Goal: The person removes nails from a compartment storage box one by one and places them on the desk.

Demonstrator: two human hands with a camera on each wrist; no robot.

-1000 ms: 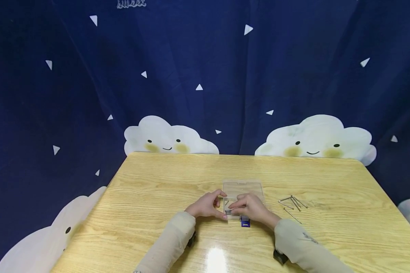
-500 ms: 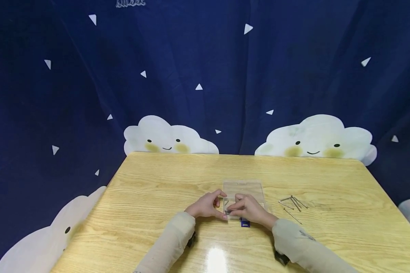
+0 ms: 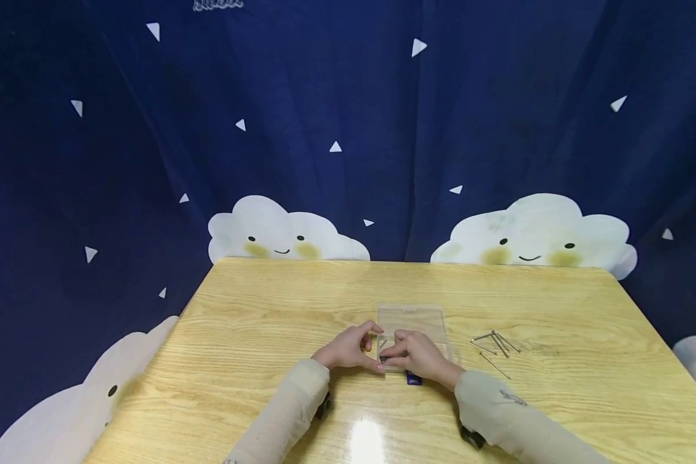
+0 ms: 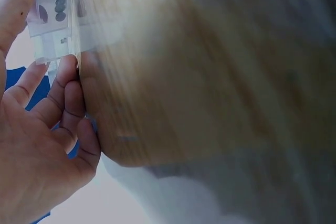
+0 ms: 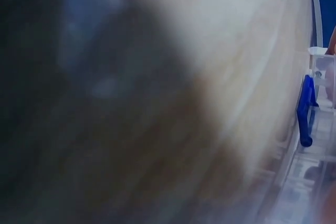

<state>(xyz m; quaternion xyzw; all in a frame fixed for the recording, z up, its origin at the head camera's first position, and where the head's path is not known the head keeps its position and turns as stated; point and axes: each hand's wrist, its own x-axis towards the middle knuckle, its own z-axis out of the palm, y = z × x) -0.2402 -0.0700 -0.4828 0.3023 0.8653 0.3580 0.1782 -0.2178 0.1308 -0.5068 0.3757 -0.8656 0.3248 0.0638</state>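
Note:
A clear plastic box (image 3: 410,320) stands with its lid raised at the back, and a blue latch (image 3: 414,379) sits at its front. My left hand (image 3: 348,348) holds the box's left end, thumb at the front corner and index finger at the back. My right hand (image 3: 422,356) reaches into the left compartment, its fingertips pinching short dark nails (image 3: 383,359) that they mostly cover. In the left wrist view, dark round heads (image 4: 60,16) show through the box wall (image 4: 52,51). The right wrist view catches the blue latch (image 5: 305,113) beside clear walls.
Several long nails (image 3: 501,345) lie loose on the wooden table (image 3: 278,309) to the right of the box. A dark blue curtain (image 3: 301,116) with clouds hangs behind the table's far edge.
My right hand has shifted slightly left over the small nails, covering more of them. My left hand keeps its hold on the box.

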